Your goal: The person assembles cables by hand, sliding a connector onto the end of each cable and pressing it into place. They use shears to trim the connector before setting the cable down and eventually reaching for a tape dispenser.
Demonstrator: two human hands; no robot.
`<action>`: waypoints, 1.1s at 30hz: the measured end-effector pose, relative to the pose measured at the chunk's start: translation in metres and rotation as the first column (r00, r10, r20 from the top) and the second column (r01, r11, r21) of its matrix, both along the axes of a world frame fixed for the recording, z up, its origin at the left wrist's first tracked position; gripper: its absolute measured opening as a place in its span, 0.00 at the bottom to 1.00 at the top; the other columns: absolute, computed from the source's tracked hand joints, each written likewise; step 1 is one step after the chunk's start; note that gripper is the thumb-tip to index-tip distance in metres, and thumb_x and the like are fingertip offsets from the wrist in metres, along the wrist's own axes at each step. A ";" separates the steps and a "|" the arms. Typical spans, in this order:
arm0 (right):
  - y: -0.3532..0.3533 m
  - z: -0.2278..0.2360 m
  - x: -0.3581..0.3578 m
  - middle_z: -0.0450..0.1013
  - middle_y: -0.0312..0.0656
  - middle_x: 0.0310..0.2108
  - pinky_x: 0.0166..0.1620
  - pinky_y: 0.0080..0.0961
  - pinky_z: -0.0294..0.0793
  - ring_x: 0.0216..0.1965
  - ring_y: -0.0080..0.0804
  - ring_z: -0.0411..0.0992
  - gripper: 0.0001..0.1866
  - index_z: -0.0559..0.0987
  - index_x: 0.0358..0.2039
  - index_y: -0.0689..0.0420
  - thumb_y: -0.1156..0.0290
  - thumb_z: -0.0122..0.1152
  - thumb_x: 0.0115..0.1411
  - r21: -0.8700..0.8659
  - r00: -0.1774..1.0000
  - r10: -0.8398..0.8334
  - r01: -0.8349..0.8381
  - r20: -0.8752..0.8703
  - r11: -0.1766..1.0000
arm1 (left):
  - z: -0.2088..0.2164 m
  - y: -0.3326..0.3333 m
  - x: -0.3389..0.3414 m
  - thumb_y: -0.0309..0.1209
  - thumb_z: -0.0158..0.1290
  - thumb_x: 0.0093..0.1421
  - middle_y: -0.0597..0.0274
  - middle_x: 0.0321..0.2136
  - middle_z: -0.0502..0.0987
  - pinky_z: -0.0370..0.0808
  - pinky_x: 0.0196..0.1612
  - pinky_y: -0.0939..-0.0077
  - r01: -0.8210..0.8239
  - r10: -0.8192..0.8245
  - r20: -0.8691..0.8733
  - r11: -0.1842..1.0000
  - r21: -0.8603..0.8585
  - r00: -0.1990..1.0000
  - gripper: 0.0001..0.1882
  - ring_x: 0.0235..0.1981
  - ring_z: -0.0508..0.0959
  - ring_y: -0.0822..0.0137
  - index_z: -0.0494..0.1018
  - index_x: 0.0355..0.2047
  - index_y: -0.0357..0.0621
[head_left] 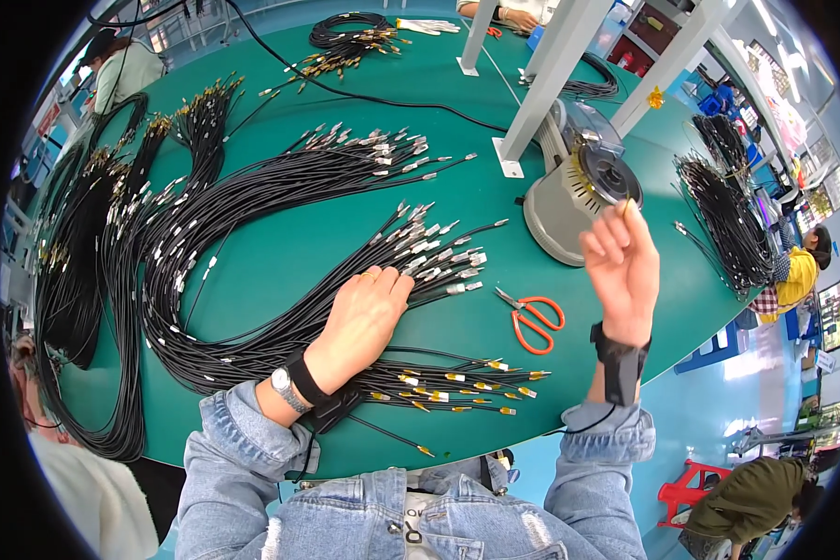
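Observation:
My left hand (371, 308) lies over a thick bundle of black cables (280, 327), its fingers bent round them near their white-tagged metal ends (439, 252). My right hand (623, 271) is raised in front of a grey rounded machine (555, 210) with a black disc (612, 174) on its upper side. Thumb and fingertips are pinched together beside the disc; a tiny yellowish bit shows there, too small to name. Orange-handled snips (537, 322) lie on the green table between my hands. Nearer me, other cable ends (457, 387) carry yellow tags.
More black cables (70, 280) are heaped along the left side. A coiled bundle (350, 37) and white gloves (427, 26) lie at the far edge. White metal posts (541, 93) rise beside the machine. Another cable bundle (728, 215) lies at the right. Other people sit around.

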State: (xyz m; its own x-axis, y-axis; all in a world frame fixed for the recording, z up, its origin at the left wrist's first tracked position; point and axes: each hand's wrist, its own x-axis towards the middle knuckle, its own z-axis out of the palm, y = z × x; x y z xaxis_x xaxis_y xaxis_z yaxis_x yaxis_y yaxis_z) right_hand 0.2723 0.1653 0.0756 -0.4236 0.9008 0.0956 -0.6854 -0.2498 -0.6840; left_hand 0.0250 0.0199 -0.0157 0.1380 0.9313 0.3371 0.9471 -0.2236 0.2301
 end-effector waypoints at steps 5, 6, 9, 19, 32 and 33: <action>-0.056 -0.009 -0.010 0.58 0.31 0.21 0.27 0.18 0.55 0.21 0.17 0.55 0.06 0.69 0.29 0.59 0.73 0.48 0.62 0.191 0.970 0.042 -0.090 0.240 0.977 | 0.005 -0.001 -0.001 0.23 0.57 0.46 0.59 0.25 0.70 0.69 0.33 0.68 0.005 -0.008 0.035 0.996 0.093 0.999 0.09 0.30 0.71 0.58 0.67 0.27 0.41; -0.067 -0.014 -0.011 0.60 0.32 0.22 0.29 0.18 0.58 0.22 0.18 0.57 0.05 0.69 0.28 0.59 0.74 0.50 0.61 0.218 0.943 0.013 -0.091 0.333 0.972 | 0.006 0.000 0.000 0.23 0.57 0.46 0.59 0.25 0.70 0.69 0.33 0.68 0.008 -0.011 0.036 0.996 0.094 0.999 0.09 0.30 0.71 0.58 0.67 0.27 0.41; -0.097 -0.033 -0.012 0.65 0.34 0.25 0.32 0.18 0.61 0.24 0.19 0.61 0.05 0.71 0.27 0.61 0.75 0.53 0.59 0.193 0.861 -0.008 -0.105 0.508 0.975 | 0.015 -0.004 0.005 0.24 0.55 0.50 0.59 0.23 0.70 0.71 0.29 0.67 0.028 -0.049 0.327 0.997 0.071 0.944 0.06 0.26 0.73 0.60 0.68 0.27 0.41; -0.135 -0.060 -0.029 0.70 0.31 0.27 0.33 0.13 0.65 0.28 0.14 0.65 0.06 0.74 0.30 0.63 0.74 0.56 0.58 0.047 0.754 0.031 -0.082 0.656 0.995 | 0.018 -0.008 0.037 0.25 0.62 0.48 0.62 0.21 0.74 0.69 0.19 0.77 0.175 -0.263 0.451 0.958 0.227 0.853 0.09 0.19 0.75 0.68 0.73 0.29 0.41; -0.132 -0.065 -0.031 0.72 0.30 0.26 0.30 0.10 0.65 0.27 0.11 0.66 0.07 0.76 0.32 0.63 0.72 0.59 0.59 0.031 0.750 0.013 -0.045 0.661 0.999 | 0.019 -0.011 0.041 0.23 0.64 0.43 0.67 0.17 0.73 0.66 0.15 0.80 0.164 -0.287 0.288 0.908 0.385 0.914 0.15 0.14 0.72 0.72 0.72 0.31 0.42; -0.131 -0.065 -0.031 0.72 0.30 0.26 0.30 0.10 0.65 0.27 0.11 0.66 0.07 0.76 0.31 0.63 0.72 0.59 0.59 0.037 0.749 0.010 -0.046 0.663 0.998 | 0.020 -0.011 0.040 0.22 0.64 0.43 0.67 0.17 0.73 0.66 0.15 0.79 0.175 -0.291 0.263 0.905 0.388 0.920 0.15 0.14 0.72 0.72 0.72 0.31 0.42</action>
